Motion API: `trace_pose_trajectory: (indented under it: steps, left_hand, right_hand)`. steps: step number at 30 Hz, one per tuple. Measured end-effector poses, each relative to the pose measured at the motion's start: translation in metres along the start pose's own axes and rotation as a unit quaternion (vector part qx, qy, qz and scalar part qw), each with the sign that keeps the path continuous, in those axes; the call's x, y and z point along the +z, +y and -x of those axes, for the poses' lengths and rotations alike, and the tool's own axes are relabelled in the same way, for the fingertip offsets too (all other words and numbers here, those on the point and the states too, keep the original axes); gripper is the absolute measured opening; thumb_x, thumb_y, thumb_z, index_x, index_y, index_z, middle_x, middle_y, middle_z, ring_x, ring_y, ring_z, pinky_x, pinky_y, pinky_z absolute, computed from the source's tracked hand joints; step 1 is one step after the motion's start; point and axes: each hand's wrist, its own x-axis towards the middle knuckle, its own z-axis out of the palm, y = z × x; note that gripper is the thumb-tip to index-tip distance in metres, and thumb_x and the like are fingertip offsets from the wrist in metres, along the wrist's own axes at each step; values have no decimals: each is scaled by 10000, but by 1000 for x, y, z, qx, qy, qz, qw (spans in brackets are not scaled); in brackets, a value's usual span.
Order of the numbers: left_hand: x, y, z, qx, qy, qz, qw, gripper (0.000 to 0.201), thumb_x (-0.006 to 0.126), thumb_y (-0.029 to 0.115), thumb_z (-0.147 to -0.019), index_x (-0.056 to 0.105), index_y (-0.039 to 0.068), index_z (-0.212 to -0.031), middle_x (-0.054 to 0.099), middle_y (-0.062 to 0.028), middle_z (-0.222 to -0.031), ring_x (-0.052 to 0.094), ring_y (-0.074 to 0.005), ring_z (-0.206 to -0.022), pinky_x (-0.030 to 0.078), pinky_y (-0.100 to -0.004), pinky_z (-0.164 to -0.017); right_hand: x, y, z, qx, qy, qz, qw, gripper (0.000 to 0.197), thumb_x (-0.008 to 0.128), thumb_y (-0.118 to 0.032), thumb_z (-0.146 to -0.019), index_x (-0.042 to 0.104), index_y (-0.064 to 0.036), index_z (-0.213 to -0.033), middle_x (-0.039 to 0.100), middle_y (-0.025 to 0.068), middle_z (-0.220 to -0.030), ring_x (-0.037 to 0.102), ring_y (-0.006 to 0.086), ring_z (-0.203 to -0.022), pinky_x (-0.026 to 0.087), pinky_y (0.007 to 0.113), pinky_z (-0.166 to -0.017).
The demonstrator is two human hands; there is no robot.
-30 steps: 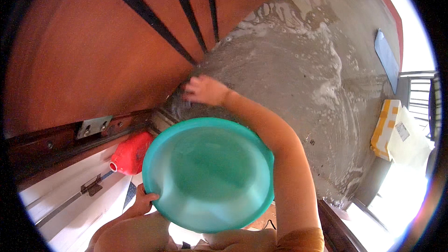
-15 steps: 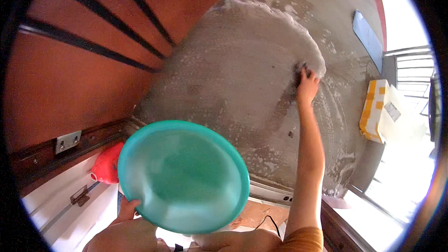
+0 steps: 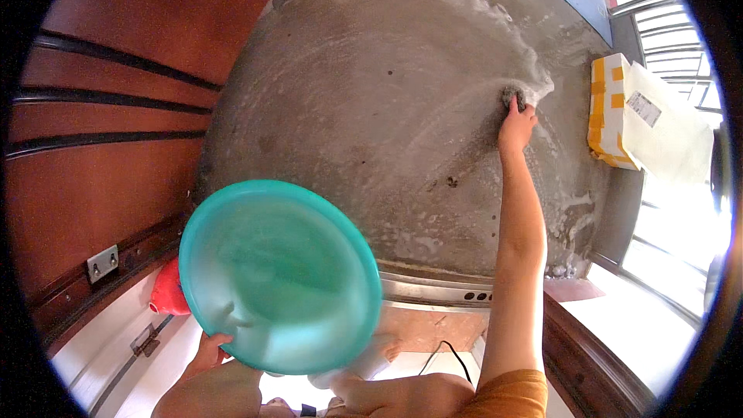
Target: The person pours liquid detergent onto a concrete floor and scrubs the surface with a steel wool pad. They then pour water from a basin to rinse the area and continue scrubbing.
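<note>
- Right grip (image 3: 517,128): fingers clamped on a dark scrubber (image 3: 509,96) at the wet grey floor (image 3: 371,131).
- Scrubber position: 12 o'clock from the middle of the right hand, at its fingertips; long axis cannot be told beneath the fingers.
- Nearer hand: right. The left grip (image 3: 210,350) lies well apart, at 8 o'clock.
- Left grip: clamped on the teal basin (image 3: 282,263) rim, between the basin's 7 and 8 o'clock, thumb uppermost.
- White suds (image 3: 539,93): beside the scrubber at 3 o'clock, trailing toward 11 o'clock.
</note>
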Motion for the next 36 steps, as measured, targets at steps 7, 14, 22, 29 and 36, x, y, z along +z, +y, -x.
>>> trace_pose_trajectory:
  steps: [7,14,22,29,36]
  left_hand:
    - [22,-31,-21,93,-23,109,989,695,530,50,-698,360,72,-1372,531,-136,-1200,548,-270,-1092,486,-399,-905]
    - [40,-79,-16,238,35,-22,970,301,592,113,-747,538,73,-1041,573,-45,-924,560,-116,-752,424,-205,-502]
    - [222,-34,170,152,60,135,977,214,587,169,-757,532,70,-939,547,-10,-760,388,-82,-467,243,-177,-350]
    - [305,-22,294,180,-68,30,981,282,599,211,-761,545,64,-996,570,-12,-766,361,-63,-459,272,-168,-381]
    - [379,33,283,138,-113,88,980,208,625,122,-741,462,85,-865,469,-17,-740,366,-107,-496,218,-207,-369]
  right_hand:
    - [-18,-1,50,-220,-75,-47,972,537,461,-17,-836,421,-200,-1339,440,158,-1247,469,350,-1106,498,400,-846]
    - [-107,89,159,-257,-175,-119,943,569,486,21,-806,419,-175,-1337,430,149,-1205,511,323,-1047,527,382,-771]
    - [-182,200,226,-319,-214,-100,918,439,542,-87,-838,459,-77,-1269,453,103,-1158,514,255,-1008,546,334,-688]
    - [-231,271,218,-285,-209,-81,932,485,529,-75,-838,440,-72,-1314,437,102,-1151,510,241,-1020,560,294,-673]
    - [-269,255,230,-135,-273,-139,942,495,537,-74,-842,434,-94,-1326,428,104,-1192,488,269,-1082,557,298,-715]
